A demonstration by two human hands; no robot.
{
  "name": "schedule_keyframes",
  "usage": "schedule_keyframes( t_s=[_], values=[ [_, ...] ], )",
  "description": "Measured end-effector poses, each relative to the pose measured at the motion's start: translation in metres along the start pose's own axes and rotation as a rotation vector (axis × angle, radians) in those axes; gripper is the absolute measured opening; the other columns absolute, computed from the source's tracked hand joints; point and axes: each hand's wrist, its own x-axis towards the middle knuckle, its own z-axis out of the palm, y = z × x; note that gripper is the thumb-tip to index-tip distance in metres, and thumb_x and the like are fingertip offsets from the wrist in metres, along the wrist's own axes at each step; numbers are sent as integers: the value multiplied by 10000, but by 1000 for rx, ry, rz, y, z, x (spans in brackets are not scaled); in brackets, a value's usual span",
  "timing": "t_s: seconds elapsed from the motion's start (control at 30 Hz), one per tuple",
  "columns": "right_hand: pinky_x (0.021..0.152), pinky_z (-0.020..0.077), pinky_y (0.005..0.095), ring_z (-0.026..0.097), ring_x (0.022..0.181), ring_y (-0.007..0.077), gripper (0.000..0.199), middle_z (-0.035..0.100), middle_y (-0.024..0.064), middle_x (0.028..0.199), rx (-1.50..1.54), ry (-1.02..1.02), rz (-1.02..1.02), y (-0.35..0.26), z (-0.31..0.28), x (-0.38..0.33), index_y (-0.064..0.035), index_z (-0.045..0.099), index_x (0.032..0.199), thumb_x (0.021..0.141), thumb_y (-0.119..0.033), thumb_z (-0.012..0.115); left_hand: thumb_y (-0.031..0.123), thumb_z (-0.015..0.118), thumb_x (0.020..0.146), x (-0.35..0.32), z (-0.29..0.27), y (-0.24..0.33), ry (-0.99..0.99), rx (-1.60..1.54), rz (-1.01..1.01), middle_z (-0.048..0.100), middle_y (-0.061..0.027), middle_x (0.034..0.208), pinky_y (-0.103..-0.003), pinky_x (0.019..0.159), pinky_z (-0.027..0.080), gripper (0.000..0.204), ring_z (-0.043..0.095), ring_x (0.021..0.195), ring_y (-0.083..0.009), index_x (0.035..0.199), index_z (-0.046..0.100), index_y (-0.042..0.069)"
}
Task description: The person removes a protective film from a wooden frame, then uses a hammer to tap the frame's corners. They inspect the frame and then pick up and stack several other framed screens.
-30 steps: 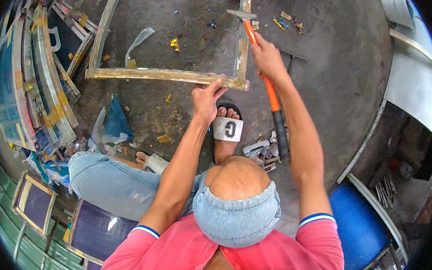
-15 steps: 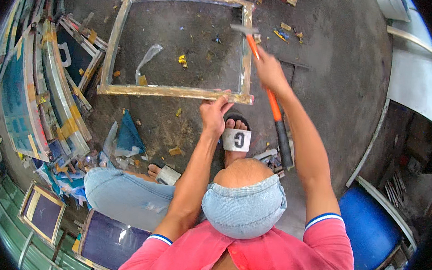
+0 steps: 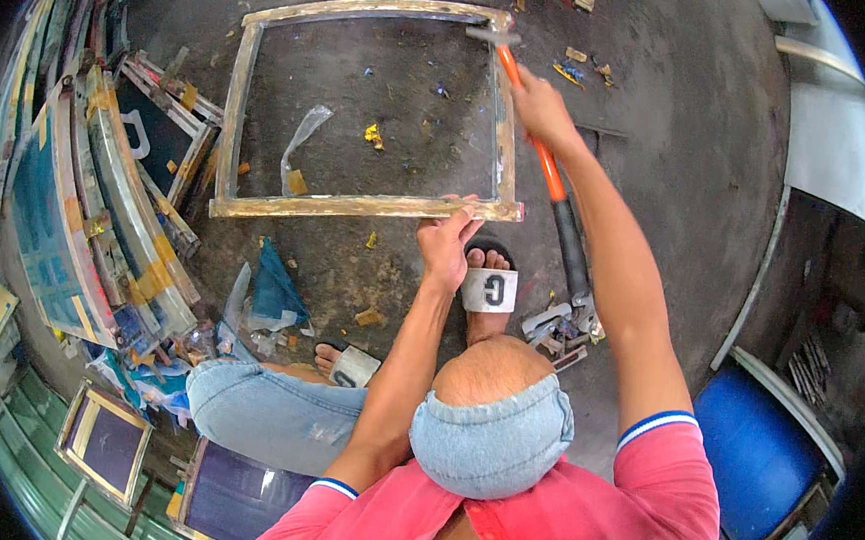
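A large rectangular wooden frame, worn and with an open middle, lies on the floor in front of me. My left hand is closed on its near bar, close to the right corner, with the thumb on top. In my right hand is a hammer with an orange shaft and black grip; I hold it partway up the shaft. The metal hammer head is over the right bar by the far right corner; whether it touches the wood I cannot tell.
Several screen frames lean in a stack at the left. Inside the wooden frame, a clear plastic strip and a yellow scrap lie on the floor. Assorted scraps lie beside my right foot. A blue panel stands at the lower right.
The hammer head has moved along the right bar toward the far corner. My left hand stays on the near bar. The whole view has shifted slightly.
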Motion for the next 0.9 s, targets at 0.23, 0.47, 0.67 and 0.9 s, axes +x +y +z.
schedule_keyframes(
  t_s=[0.23,0.47,0.67,0.9],
  values=[
    [652,542,517,668,614,406,413,668,270,858,94,-77,67,-18,11,-62,-115,493,1338,959,-253,404,-5,612,885,7,-14,1,78,-27,4,628,-188,1178,-402,858,575,302,641,1059,-269,1168,507,12],
    [648,544,502,673,663,400,350,674,265,905,24,34,-34,-8,6,4,-60,521,1231,954,-234,397,49,655,889,5,-8,-1,-7,17,17,637,-171,1176,-433,884,558,276,639,1070,-260,1135,536,7],
    [736,510,531,639,822,469,476,648,285,911,-19,46,-201,45,21,-119,-98,427,1419,962,-228,459,157,649,928,14,-11,0,22,-36,17,664,-183,1126,-402,854,568,226,661,1010,-241,1097,564,33],
    [642,482,394,603,646,208,434,598,110,695,213,-9,502,110,-13,-328,-92,499,1388,963,-178,505,162,615,942,26,-17,1,1,-332,82,674,-108,984,-396,846,552,90,641,938,-209,970,566,92]
  ],
)
